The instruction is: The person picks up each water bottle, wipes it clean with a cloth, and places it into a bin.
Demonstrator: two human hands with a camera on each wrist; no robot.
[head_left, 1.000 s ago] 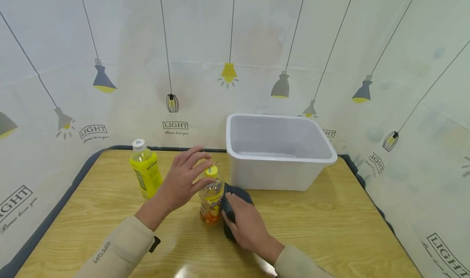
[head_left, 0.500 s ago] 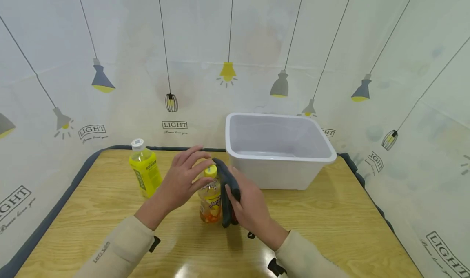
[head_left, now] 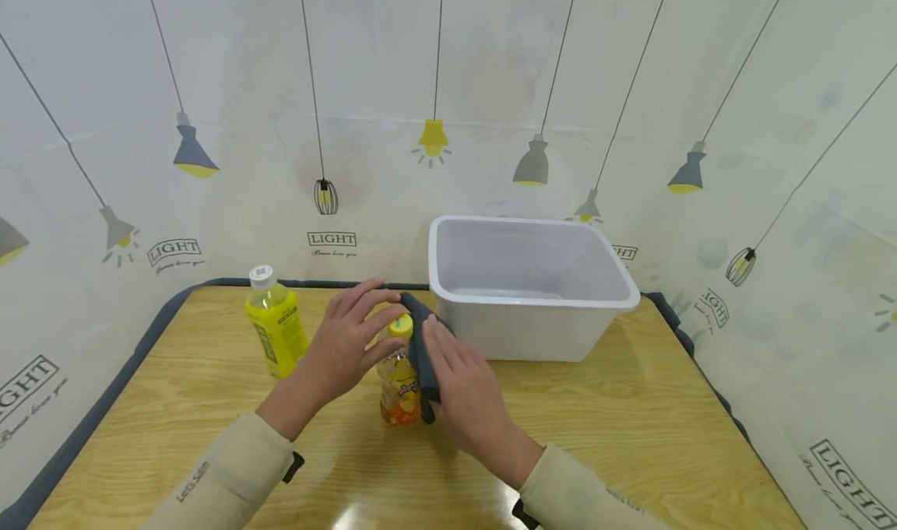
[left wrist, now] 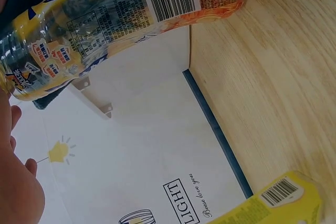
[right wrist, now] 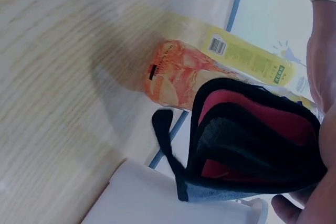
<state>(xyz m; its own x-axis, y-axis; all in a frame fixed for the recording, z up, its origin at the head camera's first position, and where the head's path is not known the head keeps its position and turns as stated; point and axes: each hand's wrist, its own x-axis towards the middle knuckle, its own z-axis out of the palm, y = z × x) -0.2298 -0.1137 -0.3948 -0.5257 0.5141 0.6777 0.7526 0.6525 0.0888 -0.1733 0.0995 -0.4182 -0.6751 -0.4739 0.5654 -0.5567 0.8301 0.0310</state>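
My left hand [head_left: 346, 343] holds the soda bottle [head_left: 399, 390] round its neck, thumb in front just below the yellow cap. The bottle stands upright on the table, clear plastic with orange liquid low in it. On its right side my right hand [head_left: 466, 390] holds a dark grey oven mitt [head_left: 420, 351] up against the bottle, fingers extended along the fabric; the thumb is hidden in the head view. In the right wrist view the oven mitt [right wrist: 231, 135] shows black trim, a red lining and a hanging loop, overlapping the bottle [right wrist: 178, 72].
A yellow-labelled bottle [head_left: 276, 328] with a white cap stands left of my left hand. Behind and right of my right hand is a white plastic bin [head_left: 518, 331]. The wooden table [head_left: 631, 452] meets a lamp-patterned wall covering [head_left: 378, 172].
My right hand has raised the oven mitt from lying beside the bottle to upright against its side, near cap height. My left hand and the bottle have stayed in place.
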